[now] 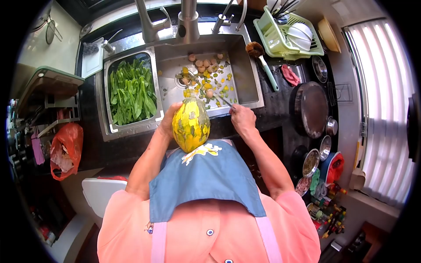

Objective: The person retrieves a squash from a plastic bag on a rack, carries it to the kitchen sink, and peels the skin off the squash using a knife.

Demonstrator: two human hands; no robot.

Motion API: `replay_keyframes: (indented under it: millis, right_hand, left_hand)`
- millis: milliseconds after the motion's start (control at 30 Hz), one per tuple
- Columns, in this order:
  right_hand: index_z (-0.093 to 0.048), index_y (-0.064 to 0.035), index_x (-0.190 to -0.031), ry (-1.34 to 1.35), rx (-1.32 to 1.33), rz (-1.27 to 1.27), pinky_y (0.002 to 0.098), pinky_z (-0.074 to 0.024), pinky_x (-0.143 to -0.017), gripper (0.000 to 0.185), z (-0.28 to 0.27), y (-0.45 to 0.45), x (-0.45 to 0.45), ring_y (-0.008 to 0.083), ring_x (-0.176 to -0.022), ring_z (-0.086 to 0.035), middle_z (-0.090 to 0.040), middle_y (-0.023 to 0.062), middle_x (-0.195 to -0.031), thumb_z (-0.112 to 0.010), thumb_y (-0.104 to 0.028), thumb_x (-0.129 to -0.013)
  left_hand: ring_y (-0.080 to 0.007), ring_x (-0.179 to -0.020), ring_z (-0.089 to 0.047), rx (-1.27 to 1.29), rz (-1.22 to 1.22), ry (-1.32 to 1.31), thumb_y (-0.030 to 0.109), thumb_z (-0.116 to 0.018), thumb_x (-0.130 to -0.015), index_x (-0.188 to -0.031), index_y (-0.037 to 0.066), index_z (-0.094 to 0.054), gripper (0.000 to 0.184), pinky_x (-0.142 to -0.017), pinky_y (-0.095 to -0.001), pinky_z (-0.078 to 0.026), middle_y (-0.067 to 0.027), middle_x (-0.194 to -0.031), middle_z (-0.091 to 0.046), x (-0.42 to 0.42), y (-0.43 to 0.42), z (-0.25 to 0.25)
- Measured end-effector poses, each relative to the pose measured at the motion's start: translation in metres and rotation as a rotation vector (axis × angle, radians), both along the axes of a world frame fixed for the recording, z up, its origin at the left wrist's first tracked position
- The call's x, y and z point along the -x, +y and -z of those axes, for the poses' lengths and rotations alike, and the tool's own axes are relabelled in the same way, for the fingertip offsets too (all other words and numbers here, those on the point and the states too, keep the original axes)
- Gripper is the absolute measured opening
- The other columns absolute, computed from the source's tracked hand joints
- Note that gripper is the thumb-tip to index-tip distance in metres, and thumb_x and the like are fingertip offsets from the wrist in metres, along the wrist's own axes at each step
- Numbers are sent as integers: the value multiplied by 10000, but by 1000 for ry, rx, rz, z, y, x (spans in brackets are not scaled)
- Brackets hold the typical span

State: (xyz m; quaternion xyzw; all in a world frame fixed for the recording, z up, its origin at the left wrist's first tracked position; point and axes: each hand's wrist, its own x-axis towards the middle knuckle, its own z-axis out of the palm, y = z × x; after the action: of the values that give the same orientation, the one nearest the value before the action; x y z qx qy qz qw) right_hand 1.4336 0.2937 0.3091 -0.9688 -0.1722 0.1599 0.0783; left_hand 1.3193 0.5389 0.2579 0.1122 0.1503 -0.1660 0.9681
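A partly peeled pumpkin [191, 125], green rind left in patches over yellow flesh, rests against the blue apron [204, 175] at the sink's front edge. My left hand [169, 120] is closed against its left side; the fingers are partly hidden behind it. To the right, my right hand [242, 118] grips the handle of a knife [226, 101], whose thin blade points up and left over the sink, apart from the pumpkin. Scraps of peel [226, 87] and several eggshells [206, 65] lie in the steel sink [243, 65] beyond.
Leafy greens [131, 92] fill the left basin. A faucet [188, 22] stands behind the sink. Right of it lie a brush [268, 72], a pink cloth [290, 75] and a dark round pan [312, 109]. A green dish rack [276, 37] holds bowls. A red bag [66, 149] hangs at left.
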Motion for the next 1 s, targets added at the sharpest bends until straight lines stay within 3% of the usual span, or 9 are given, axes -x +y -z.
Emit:
replay_keyframes:
  millis: [67, 167, 300, 600, 700, 800, 900, 967, 1000]
  right_hand:
    - [-761, -125, -908, 106, -226, 59, 498, -572, -750, 171, -4, -9, 5, 387, -826, -726, -737, 169, -829, -592, -150, -905]
    - [-766, -127, -888, 251, -339, 80, 497, -559, -771, 188, -21, 6, 19, 397, -841, -718, -729, 178, -818, -583, -164, -905]
    - [-757, -138, -879, 86, -278, -65, 505, -569, -713, 151, -18, 10, 29, 391, -810, -718, -736, 161, -811, -611, -156, -910]
    - [-719, -149, -926, -174, -294, -344, 458, -565, -668, 131, -37, 35, 47, 329, -758, -706, -682, 106, -791, -676, -75, -826]
    - [-711, -151, -901, -171, -205, -376, 451, -566, -674, 133, -34, 39, 49, 319, -751, -699, -660, 84, -767, -678, -59, -810]
    - [-663, -115, -843, -209, -255, -423, 449, -580, -634, 84, -33, 39, 49, 322, -728, -716, -676, 122, -771, -615, -46, -841]
    - [-665, -116, -835, -307, -247, -382, 459, -579, -627, 90, -11, 32, 39, 323, -711, -713, -673, 121, -762, -594, -63, -855]
    - [-697, -127, -872, -78, -47, -109, 530, -568, -659, 133, 9, 14, 17, 378, -776, -723, -722, 150, -806, -583, -153, -936]
    - [-703, -135, -883, -66, -83, -99, 542, -566, -671, 134, 2, 6, 9, 385, -790, -724, -731, 152, -820, -588, -168, -945]
  left_hand:
    - [-236, -1048, -723, -34, -14, -42, 419, -651, -963, -1340, 24, -600, 549, -956, -400, -593, -140, -1206, -721, 2, 8, 10]
    - [-229, -1066, -719, -75, 70, 14, 416, -693, -949, -1352, 26, -591, 570, -965, -385, -591, -134, -1217, -718, -1, 16, 1]
    - [-226, -1083, -719, -174, 103, 80, 392, -716, -943, -1356, 26, -588, 567, -982, -383, -586, -137, -1232, -716, -1, 22, 0]
    - [-273, -1022, -738, 21, -22, 49, 345, -672, -946, -1319, -13, -606, 521, -941, -419, -605, -180, -1175, -731, 3, 20, 4]
    - [-269, -1012, -738, 6, -33, 47, 350, -672, -943, -1308, -11, -614, 517, -938, -418, -605, -177, -1174, -732, 5, 16, 10]
    - [-263, -1011, -736, -5, -37, 35, 361, -673, -939, -1294, -11, -622, 517, -930, -419, -607, -172, -1166, -733, 7, 14, 8]
    - [-260, -1014, -734, -21, -29, 53, 374, -670, -937, -1296, -8, -619, 527, -928, -413, -605, -169, -1169, -732, 9, 9, 10]
    - [-261, -1014, -733, -6, -33, 43, 380, -668, -938, -1302, -3, -616, 531, -932, -413, -602, -166, -1167, -732, 11, 5, 6]
    - [-262, -1013, -732, -5, -38, 35, 382, -666, -938, -1306, 0, -614, 533, -934, -413, -601, -165, -1166, -731, 9, 7, 3]
